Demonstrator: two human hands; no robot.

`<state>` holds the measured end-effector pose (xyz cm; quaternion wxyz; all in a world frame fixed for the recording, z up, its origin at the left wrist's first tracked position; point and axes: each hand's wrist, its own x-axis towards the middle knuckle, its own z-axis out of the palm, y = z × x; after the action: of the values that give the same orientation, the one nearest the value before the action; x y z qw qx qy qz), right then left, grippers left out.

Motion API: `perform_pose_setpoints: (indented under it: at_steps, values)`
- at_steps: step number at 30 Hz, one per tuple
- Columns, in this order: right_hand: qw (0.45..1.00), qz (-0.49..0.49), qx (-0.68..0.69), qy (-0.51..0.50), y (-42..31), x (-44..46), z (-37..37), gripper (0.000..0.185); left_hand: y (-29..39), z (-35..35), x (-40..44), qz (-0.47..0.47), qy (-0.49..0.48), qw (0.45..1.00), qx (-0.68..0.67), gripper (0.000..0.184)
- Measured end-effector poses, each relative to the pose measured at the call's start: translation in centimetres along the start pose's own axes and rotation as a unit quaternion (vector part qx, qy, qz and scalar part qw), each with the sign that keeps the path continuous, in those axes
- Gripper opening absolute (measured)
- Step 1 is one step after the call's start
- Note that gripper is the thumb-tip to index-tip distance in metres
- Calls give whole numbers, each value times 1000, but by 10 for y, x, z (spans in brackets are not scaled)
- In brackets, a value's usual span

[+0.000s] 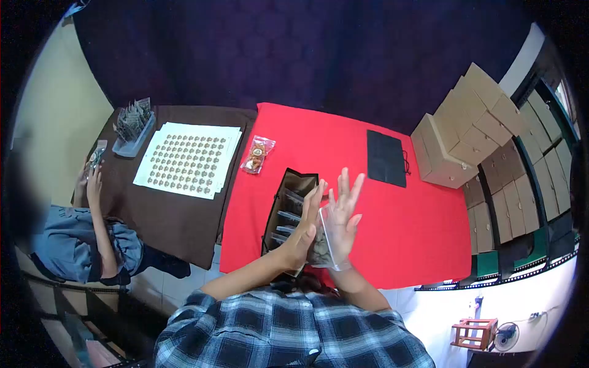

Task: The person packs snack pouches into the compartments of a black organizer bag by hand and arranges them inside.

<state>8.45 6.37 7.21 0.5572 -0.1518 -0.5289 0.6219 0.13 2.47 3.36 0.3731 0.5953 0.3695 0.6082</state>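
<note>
A clear plastic packet [321,244] with greenish-grey contents is upright between my two palms, in front of my chest. My left hand [305,228] lies along its left side, fingers straight. On the other side my right hand [343,216] has its fingers stretched and spread, its palm against the packet. Just left of my hands stands a dark paper bag [299,181] with its top open. Several flat clear packets [288,216] show inside it. My left hand covers part of the bag.
A packet of orange-brown pieces [257,154] and a black flat bag [386,157] lie on the red cloth [319,136]. Sticker sheets [188,159] and a plastic bin of packets [136,140] are left, near a co-worker's hands [92,181]. Cardboard boxes [451,150] stack at right.
</note>
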Motion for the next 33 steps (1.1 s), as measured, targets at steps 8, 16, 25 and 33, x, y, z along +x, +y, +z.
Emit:
perform_pose_setpoints:
  at_steps: [8, 16, 25, 33]
  values:
    - [986, 46, -58, -151, 5, -13, -3, 93, -26, -4, 1, -35, 106, 974, -199, 74]
    - [995, 52, 84, 22, 16, -12, -4, 66, -14, -8, 0, -94, 141, 970, -173, 79]
    - [976, -5, 23, 215, 18, -5, -20, 33, 0, -20, -2, -114, 134, 977, -119, 29]
    - [988, 61, -97, 107, 5, -8, -28, 11, 16, -29, -1, -146, 61, 983, -94, 28]
